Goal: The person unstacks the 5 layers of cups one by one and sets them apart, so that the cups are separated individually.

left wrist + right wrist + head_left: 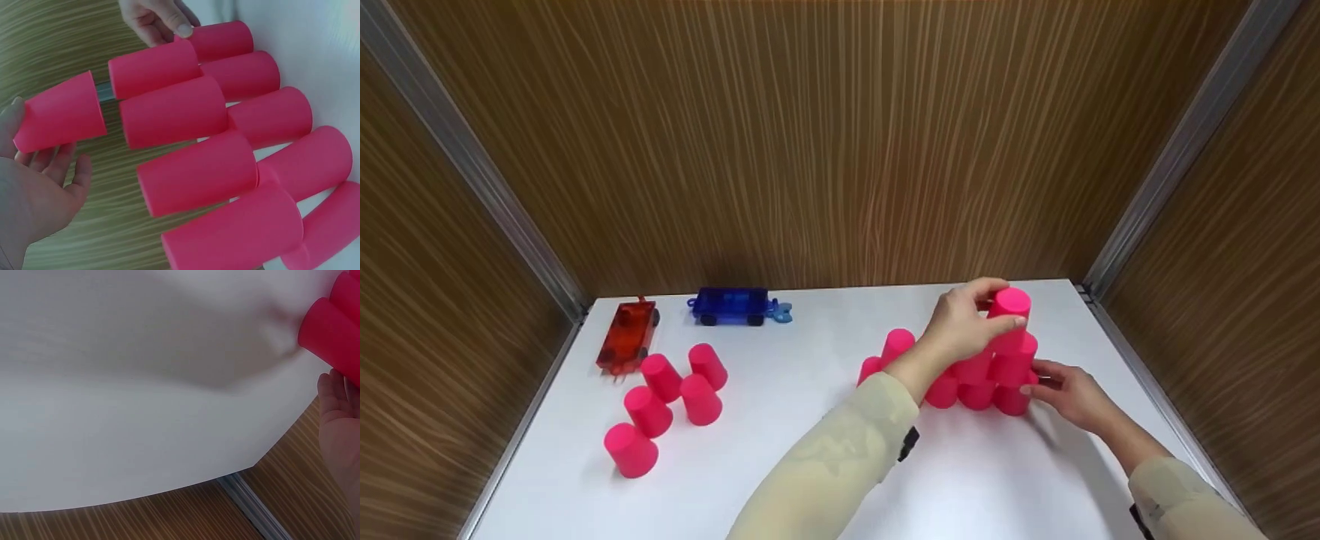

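Note:
In the head view, my left hand (966, 321) holds an upside-down pink cup (1011, 301) over the right end of a two-row wall of pink cups. The left wrist view shows a gap between the held cup (63, 112) and the upper-row cup (154, 67) below it. Down at the wall's right end, my right hand (1076, 397) has its fingertips against the end cup (1011, 400) of the bottom row. Its fingers (331, 402) lie along that cup's side in the right wrist view. The left forearm hides part of the wall.
Several loose pink cups (648, 412) stand upside down at the left of the white table (780, 450). Behind them are a clear red toy cart (628, 334) and a blue toy cart (730, 306). Wood-grain panels (825, 150) enclose the table at the back and sides.

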The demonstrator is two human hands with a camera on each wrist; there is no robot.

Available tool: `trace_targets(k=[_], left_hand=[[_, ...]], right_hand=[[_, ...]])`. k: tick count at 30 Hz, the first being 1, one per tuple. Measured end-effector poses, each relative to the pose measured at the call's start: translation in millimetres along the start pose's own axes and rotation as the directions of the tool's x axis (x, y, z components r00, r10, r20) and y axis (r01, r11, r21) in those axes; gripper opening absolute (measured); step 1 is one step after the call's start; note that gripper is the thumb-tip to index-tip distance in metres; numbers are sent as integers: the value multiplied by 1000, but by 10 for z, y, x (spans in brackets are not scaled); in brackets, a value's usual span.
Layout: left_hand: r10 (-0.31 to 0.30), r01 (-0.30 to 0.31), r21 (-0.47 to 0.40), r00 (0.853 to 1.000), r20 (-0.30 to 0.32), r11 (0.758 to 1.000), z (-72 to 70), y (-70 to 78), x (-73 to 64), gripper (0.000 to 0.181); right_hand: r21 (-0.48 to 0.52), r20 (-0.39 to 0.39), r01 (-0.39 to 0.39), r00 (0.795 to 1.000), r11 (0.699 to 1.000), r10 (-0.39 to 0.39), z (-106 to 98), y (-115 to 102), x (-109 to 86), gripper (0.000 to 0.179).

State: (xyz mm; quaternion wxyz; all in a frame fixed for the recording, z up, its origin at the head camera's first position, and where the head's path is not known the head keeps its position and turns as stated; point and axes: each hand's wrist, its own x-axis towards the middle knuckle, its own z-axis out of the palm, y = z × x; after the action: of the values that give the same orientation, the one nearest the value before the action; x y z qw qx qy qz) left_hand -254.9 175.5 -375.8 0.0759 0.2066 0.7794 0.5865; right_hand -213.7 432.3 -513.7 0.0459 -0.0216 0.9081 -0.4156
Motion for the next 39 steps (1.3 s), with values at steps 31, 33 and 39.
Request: trace_targets(k=[31, 33, 39], left_hand=[[120, -126, 6, 926, -359, 992, -2039, -477, -1227, 55], [73, -80, -3, 919, -388, 997, -2117, -566, -1337, 56], [-102, 98, -33, 875, -474, 995, -2330, -871, -1687, 63]], right_hand=[[-33, 1, 0, 1000, 999, 0, -44, 51, 11, 71], [-29, 2, 0, 1000, 1000, 0, -43, 53, 6, 71], [-20, 13, -15, 1000, 1000, 15, -40, 35, 23, 72]])
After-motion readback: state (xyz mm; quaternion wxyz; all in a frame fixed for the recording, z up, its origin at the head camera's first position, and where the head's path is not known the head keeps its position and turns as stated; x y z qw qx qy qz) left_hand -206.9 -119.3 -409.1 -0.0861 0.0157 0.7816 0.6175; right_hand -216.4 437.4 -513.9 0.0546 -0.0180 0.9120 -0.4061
